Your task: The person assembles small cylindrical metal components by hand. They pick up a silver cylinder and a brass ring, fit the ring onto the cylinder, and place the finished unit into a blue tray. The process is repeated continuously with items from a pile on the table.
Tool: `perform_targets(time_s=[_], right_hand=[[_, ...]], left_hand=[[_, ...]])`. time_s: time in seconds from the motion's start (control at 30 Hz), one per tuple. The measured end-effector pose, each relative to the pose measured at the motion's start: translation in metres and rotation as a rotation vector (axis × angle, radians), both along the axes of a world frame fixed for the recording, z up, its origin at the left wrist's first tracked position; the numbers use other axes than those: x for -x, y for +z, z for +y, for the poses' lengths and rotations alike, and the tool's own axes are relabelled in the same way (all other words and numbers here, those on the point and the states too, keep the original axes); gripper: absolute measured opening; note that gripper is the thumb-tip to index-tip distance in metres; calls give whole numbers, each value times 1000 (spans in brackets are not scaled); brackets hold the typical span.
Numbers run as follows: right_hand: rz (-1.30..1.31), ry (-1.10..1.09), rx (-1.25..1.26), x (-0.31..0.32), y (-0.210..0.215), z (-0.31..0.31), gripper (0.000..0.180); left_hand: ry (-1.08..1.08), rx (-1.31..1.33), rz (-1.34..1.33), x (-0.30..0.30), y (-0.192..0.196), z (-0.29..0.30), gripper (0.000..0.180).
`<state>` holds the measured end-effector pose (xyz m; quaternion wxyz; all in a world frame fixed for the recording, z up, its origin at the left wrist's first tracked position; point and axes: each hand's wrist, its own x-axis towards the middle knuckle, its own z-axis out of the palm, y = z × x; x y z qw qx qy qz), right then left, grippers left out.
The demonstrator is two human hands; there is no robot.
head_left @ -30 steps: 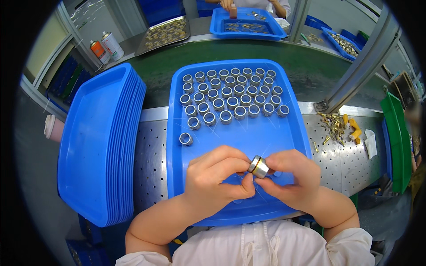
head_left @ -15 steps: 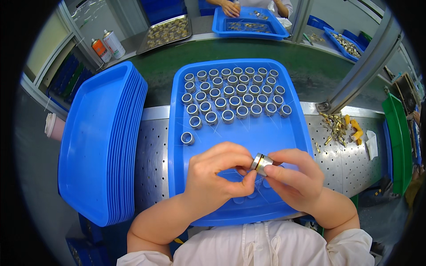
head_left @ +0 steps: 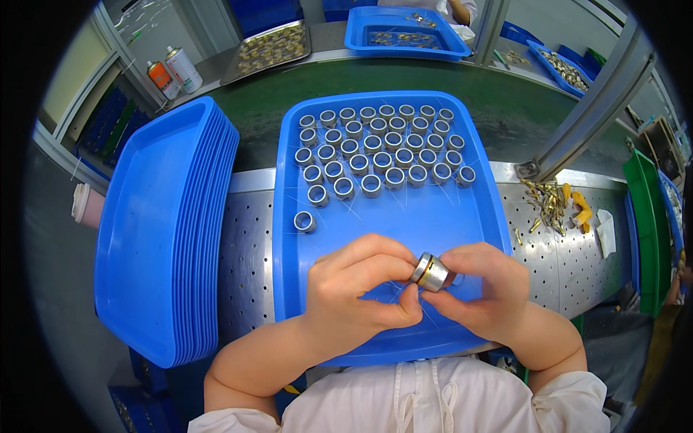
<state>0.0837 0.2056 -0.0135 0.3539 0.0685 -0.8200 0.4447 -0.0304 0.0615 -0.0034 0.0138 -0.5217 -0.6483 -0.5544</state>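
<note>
Between my two hands, over the near part of a blue tray point(head_left: 289, 260), I hold a short silvery metal cylinder point(head_left: 432, 273) with a dark-and-brassy band around it. My left hand point(head_left: 361, 285) pinches its left end with thumb and fingers. Closed on the right end is my right hand point(head_left: 487, 289). The cylinder is tilted, and the fingertips hide part of both ends. Beyond my hands, rows of upright metal rings point(head_left: 372, 185) fill the far half of the tray. One ring point(head_left: 304, 221) stands apart at the left, and thin clear strands lie among them.
A stack of blue trays point(head_left: 155, 238) rises at the left. Brass pieces point(head_left: 546, 206) and yellow finger covers point(head_left: 580, 209) lie on the perforated metal table point(head_left: 556, 267) to the right. Across the green belt point(head_left: 245, 137) are two spray cans point(head_left: 184, 70) and a filled metal tray point(head_left: 271, 52).
The cylinder has turned slightly and shows more of its side, while my right fingers have shifted on it. The hand of the person across has left the far blue tray.
</note>
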Motion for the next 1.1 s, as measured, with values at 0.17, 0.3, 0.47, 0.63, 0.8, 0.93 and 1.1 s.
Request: perform_targets(time_s=[0.17,0.3,0.47,0.63,0.8,0.93,1.1], right_hand=[[71,-7,-90,2,5,6,38],[56,76,-22,3,6,12,41],[27,150,-14,2,6,14,41],[-19,177,55,2,10,11,40],[-78,185,46,1,15,13,42],[-75,191,24,1,13,15,41],[-78,169,34,0,12,12,38]], left_hand=[[-85,-45,-184,2,0,1,28],[-177,-72,-472,2,5,2,35],[-308,27,-396,9,4,-3,43],[-318,51,-349,10,3,-4,44],[-334,60,-354,10,3,-3,43],[-341,50,-427,8,3,-4,42],[-335,52,-431,7,1,-3,42]])
